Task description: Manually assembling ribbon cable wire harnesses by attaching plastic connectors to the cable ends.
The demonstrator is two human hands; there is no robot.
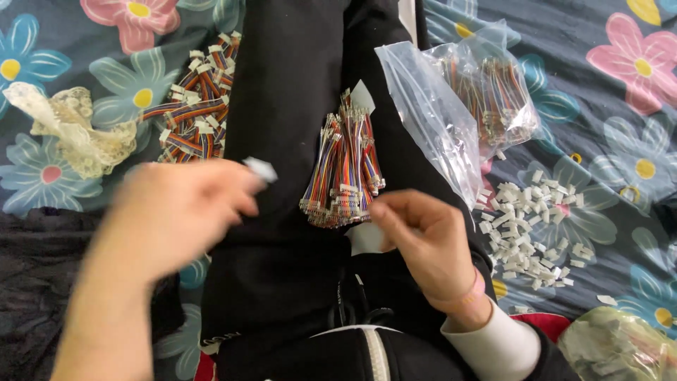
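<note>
At the left centre of the frame the left hand (pixel 176 212), blurred by motion, pinches a small white plastic connector housing (pixel 261 169) at its fingertips, fingers curled shut around it. The right hand (pixel 423 236), lower centre, is loosely curled with thumb and forefinger drawn together beside the bottom end of a bundle of rainbow-coloured wire leads (pixel 344 173) lying on a black garment (pixel 289 106) across the lap; whether it has a single lead pinched I cannot tell. The housing looks feather-light, rigid and smooth, small enough to slip, so a firm fingertip pinch on its flat sides would suit it best. The leads look thin, limp and springy, with small metal crimp ends that would likely bend if squeezed; taking one by its insulation just behind the tip seems safest. At the upper left lies a heap of finished leads (pixel 197 106) with white housings fitted, next to a scrap of cream lace (pixel 70 127). At the right a loose scatter of white housings (pixel 529 226) rests on the blue floral bedsheet (pixel 599 141), below a crinkled clear plastic bag (pixel 458 106) holding more coloured leads. A second crumpled bag (pixel 620 349) sits in the lower right corner. A pink band (pixel 474 291) circles the right wrist above a white sleeve cuff (pixel 504 346).
</note>
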